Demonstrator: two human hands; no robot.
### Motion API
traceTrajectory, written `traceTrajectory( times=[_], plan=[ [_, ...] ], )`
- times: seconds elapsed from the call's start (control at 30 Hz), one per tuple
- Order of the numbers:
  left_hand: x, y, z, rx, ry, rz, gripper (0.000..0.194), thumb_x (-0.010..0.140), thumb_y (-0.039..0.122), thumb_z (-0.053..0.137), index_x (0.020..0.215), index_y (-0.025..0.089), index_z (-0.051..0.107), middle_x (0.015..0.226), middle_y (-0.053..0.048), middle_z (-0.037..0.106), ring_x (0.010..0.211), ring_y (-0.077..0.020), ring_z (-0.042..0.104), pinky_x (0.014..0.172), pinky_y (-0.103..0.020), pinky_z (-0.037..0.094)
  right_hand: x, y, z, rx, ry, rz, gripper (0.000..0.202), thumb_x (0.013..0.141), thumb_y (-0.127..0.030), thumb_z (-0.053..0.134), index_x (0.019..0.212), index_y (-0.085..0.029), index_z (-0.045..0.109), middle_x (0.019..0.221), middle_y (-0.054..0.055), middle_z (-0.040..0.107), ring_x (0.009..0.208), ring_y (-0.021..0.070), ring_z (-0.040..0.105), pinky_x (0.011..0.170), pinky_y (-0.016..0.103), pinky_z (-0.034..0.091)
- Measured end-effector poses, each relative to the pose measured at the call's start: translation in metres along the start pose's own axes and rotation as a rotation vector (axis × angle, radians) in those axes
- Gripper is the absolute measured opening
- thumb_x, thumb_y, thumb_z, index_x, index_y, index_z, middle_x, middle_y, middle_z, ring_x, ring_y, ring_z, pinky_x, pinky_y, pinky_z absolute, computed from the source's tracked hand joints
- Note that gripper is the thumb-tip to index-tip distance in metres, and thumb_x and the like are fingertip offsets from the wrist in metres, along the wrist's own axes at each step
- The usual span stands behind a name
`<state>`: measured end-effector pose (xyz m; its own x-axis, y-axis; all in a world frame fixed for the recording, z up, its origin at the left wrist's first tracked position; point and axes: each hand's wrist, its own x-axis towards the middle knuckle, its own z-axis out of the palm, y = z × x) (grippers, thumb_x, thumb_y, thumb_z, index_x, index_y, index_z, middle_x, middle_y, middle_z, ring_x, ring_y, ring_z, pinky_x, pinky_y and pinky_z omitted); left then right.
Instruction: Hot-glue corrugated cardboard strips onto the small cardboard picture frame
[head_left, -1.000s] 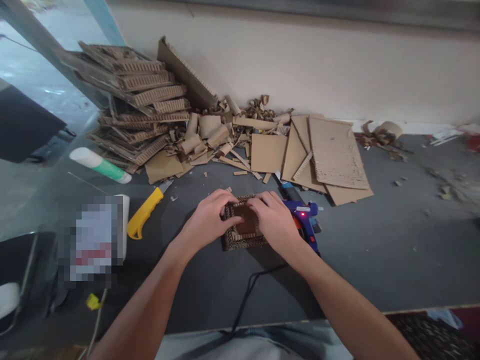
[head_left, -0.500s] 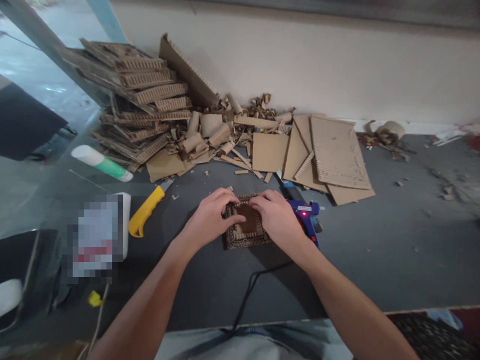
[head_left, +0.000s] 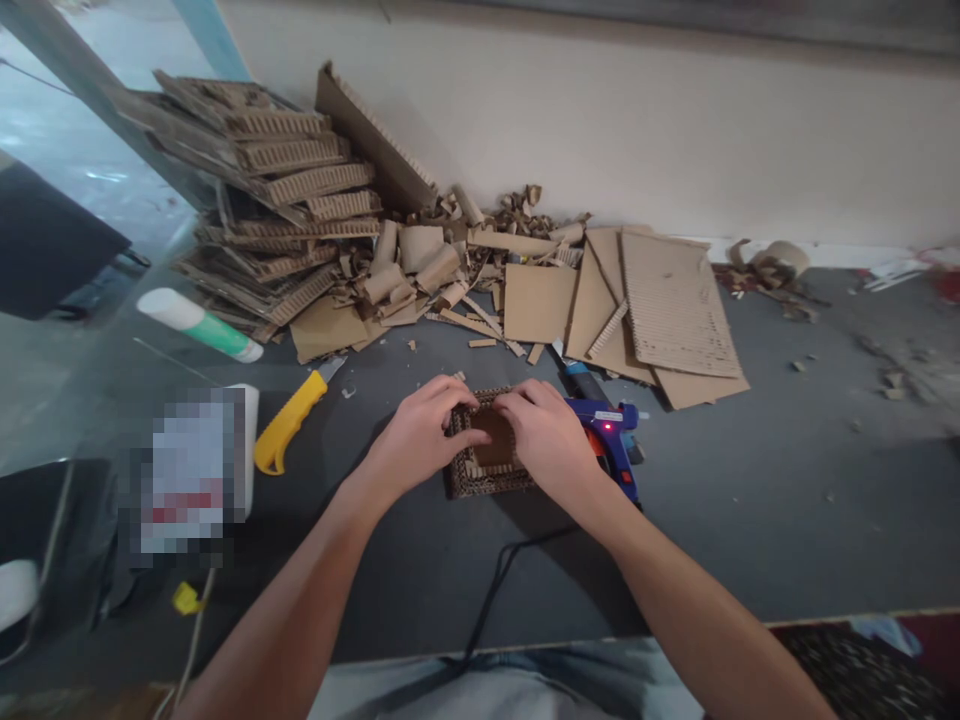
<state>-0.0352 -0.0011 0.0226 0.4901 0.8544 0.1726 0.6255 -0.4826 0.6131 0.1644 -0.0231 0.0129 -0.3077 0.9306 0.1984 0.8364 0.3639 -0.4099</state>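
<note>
A small rectangular cardboard box point(head_left: 491, 484) with thick corrugated walls and an open top stands on the dark table in front of me. My left hand point(head_left: 435, 425) grips its left wall near the far corner, the thumb reaching inside. At the far right part of the rim, my right hand point(head_left: 546, 430) has its fingers bent down over the wall and hides much of that side. Just right of the box lies a blue glue gun point(head_left: 616, 440) with a lit red light, partly behind my right hand.
A yellow cutter point(head_left: 291, 420), a glue stick tube point(head_left: 199, 325) and a white container point(head_left: 247, 450) lie to the left. Stacked corrugated pieces point(head_left: 300, 185), scraps point(head_left: 427, 260) and flat cardboard sheets point(head_left: 675, 305) line the wall. A black cord point(head_left: 495, 585) crosses the front.
My right hand has shifted very slightly left along the rim. My left hand and the box stay in place; the view has moved a little.
</note>
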Motion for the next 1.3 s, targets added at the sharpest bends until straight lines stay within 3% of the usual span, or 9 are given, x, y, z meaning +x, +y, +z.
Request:
traceTrajectory(
  times=[0.17,0.33,0.57,0.7,0.83,0.97,1.1,1.3],
  plan=[
    [0.0,0.0,0.001,-0.002,-0.015,0.019,0.017,0.084,0.033,0.075,0.096,0.021,0.07,0.11,-0.006,0.066,0.095,-0.0205,0.066,0.083,-0.033,0.056,0.002,-0.001,-0.001,0.066,0.028,0.023,0.026,0.096,-0.013,0.049,0.097,-0.017,0.075,0.092,0.01,0.067,0.088,0.0218,0.059,0.076,0.032,0.048],
    [0.0,0.0,0.001,0.004,-0.013,0.03,0.017,0.089,0.036,0.069,0.096,0.022,0.072,0.111,-0.007,0.066,0.103,-0.0233,0.067,0.086,-0.036,0.057,0.003,-0.001,-0.002,0.129,0.07,0.079,0.021,0.094,-0.014,0.055,0.093,-0.019,0.075,0.09,0.007,0.072,0.085,0.0202,0.065,0.079,0.032,0.05],
    [0.0,0.003,0.005,0.05,0.062,0.008,0.015,0.096,0.025,0.056,0.097,0.02,0.071,0.103,-0.007,0.067,0.091,-0.0195,0.067,0.078,-0.033,0.056,0.001,-0.006,-0.003,0.224,0.133,0.163,0.014,0.089,-0.016,0.062,0.086,-0.022,0.074,0.085,0.004,0.076,0.08,0.0184,0.069,0.074,0.03,0.05],
    [-0.001,0.003,0.01,0.061,0.107,-0.008,0.013,0.094,0.028,0.062,0.094,0.021,0.073,0.102,-0.007,0.067,0.087,-0.0186,0.067,0.076,-0.032,0.054,0.002,-0.009,-0.004,0.262,0.145,0.237,0.01,0.086,-0.018,0.065,0.082,-0.023,0.073,0.075,0.0,0.075,0.067,0.0165,0.068,0.065,0.028,0.047],
    [-0.001,0.007,0.016,0.058,0.165,-0.087,0.009,0.09,0.026,0.066,0.089,0.021,0.074,0.096,-0.005,0.067,0.084,-0.0178,0.067,0.076,-0.031,0.054,-0.001,-0.016,-0.005,0.139,0.185,0.271,0.005,0.085,-0.022,0.068,0.083,-0.023,0.072,0.078,0.0,0.076,0.07,0.018,0.07,0.06,0.027,0.043],
    [-0.002,0.009,0.018,0.099,0.19,-0.092,0.009,0.09,0.023,0.065,0.086,0.023,0.074,0.097,-0.004,0.068,0.085,-0.0178,0.067,0.077,-0.03,0.054,-0.012,-0.03,-0.005,-0.139,0.213,0.144,0.014,0.091,-0.019,0.06,0.09,-0.023,0.073,0.077,0.003,0.076,0.064,0.0176,0.068,0.054,0.028,0.035],
    [-0.003,0.008,0.016,0.153,0.168,-0.068,0.014,0.093,0.029,0.063,0.085,0.023,0.074,0.099,-0.004,0.068,0.087,-0.0181,0.068,0.076,-0.03,0.054,-0.026,-0.042,-0.003,-0.247,0.213,-0.039,0.017,0.092,-0.01,0.057,0.092,-0.017,0.072,0.079,0.004,0.075,0.06,0.0155,0.065,0.054,0.03,0.036],
    [-0.004,0.008,0.012,0.165,0.149,-0.073,0.013,0.092,0.029,0.065,0.085,0.021,0.073,0.099,-0.003,0.068,0.086,-0.018,0.068,0.075,-0.029,0.053,-0.031,-0.036,-0.002,-0.251,0.213,-0.007,0.018,0.095,-0.013,0.056,0.102,-0.018,0.071,0.094,0.004,0.075,0.066,0.0134,0.067,0.054,0.028,0.037]
  ],
)
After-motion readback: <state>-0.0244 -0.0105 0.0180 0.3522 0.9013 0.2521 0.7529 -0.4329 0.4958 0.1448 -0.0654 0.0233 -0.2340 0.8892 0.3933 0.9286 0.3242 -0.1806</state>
